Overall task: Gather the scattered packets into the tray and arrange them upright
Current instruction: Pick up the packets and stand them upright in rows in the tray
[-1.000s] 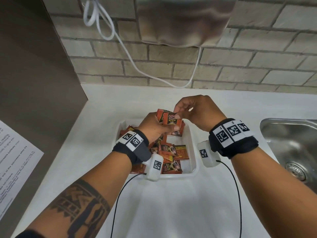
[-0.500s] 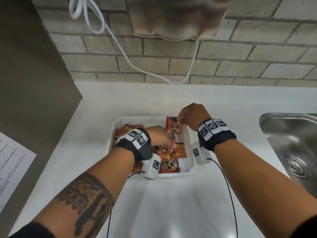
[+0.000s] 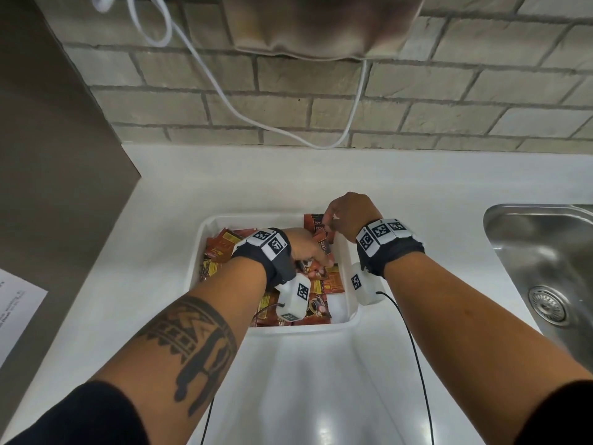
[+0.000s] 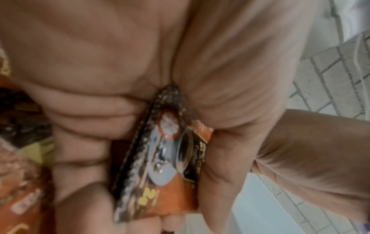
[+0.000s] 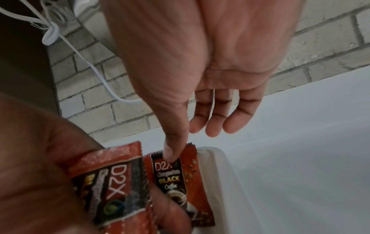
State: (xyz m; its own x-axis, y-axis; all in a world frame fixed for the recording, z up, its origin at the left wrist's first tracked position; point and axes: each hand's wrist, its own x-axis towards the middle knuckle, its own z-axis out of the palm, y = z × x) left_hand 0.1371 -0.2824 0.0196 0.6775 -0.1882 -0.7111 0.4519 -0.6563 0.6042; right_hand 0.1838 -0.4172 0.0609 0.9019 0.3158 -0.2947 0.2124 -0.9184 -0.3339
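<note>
Red-orange foil packets point(image 3: 221, 252) with dark panels fill the white plastic tray point(image 3: 195, 252), which stands on the white counter point(image 3: 154, 200) near the brick wall point(image 3: 417, 101). Most of them lie flat or slanted in a loose heap. Each packet has a crimped edge, a picture of a coffee cup, and the words "D2X" and "BLACK Coffee" on a black field.

The left hand point(image 3: 303, 245) is inside the tray, fingers curled around a small bundle of packets point(image 4: 160, 166); in the left wrist view the fingers and the thumb press the bundle from both sides.

The right hand point(image 3: 349, 216) is over the far right corner of the tray. Its thumb tip touches the top of one upright packet point(image 5: 180, 172) that stands just beside the tray wall, and the other fingers point(image 5: 224, 114) hang straight and relaxed, holding nothing.

A steel sink point(image 3: 545, 252) is at the right.
</note>
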